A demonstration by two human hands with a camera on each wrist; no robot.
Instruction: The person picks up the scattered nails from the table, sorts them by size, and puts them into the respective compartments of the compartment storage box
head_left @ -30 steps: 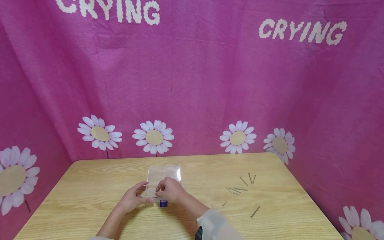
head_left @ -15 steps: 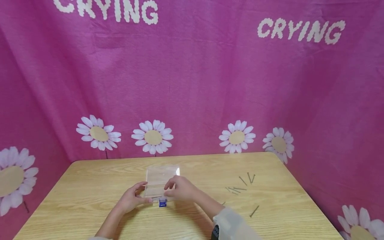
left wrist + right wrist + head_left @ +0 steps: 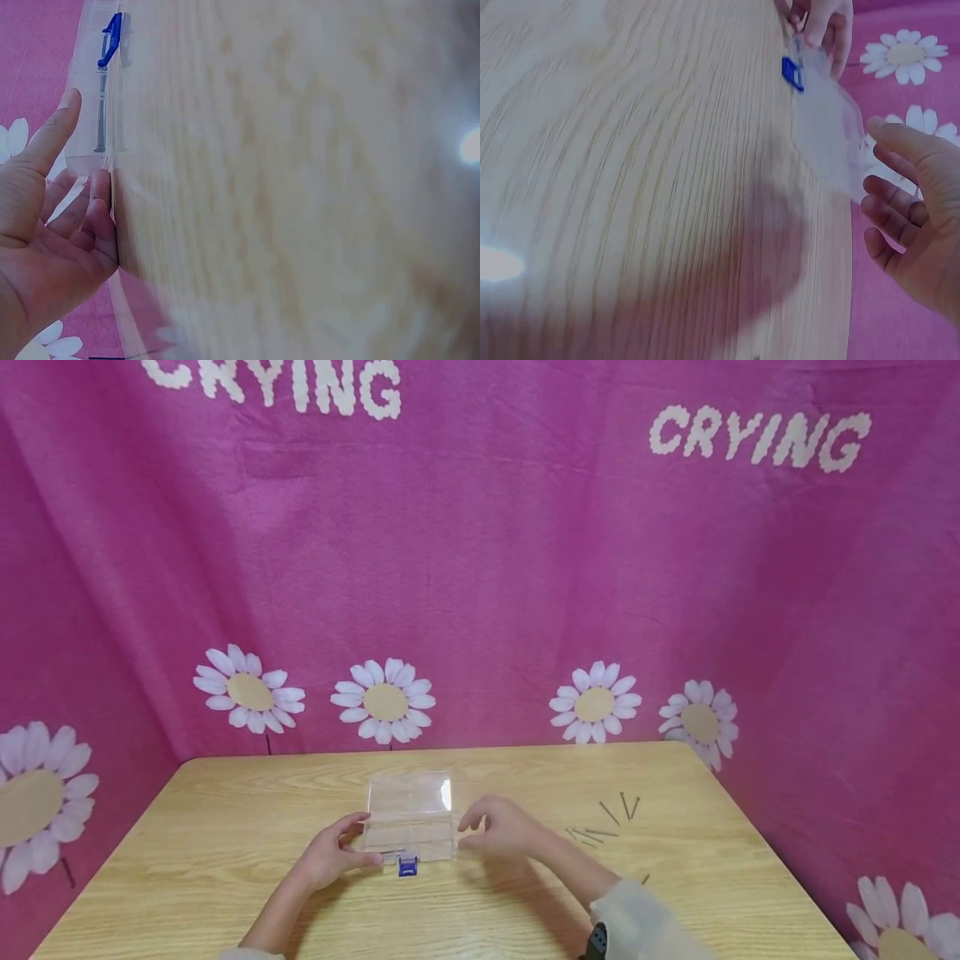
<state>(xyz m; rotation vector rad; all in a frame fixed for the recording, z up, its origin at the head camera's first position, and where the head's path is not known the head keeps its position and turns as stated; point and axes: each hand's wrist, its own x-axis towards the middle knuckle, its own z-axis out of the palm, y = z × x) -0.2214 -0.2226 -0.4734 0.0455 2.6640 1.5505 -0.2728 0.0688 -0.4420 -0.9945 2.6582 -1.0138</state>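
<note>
Rightward off the clear box on the table, the right hand had been drawn, loose and empty; the box's left end was gripped by the left hand.

Right sleeve: pale greyish-beige fabric, plain, loose-cut, stopping short of the wrist. Black band: one, worn just beside that sleeve, finer details too small to tell. Left sleeve: pale greyish, edge only visible. Left hand, right hand: bare.
</note>
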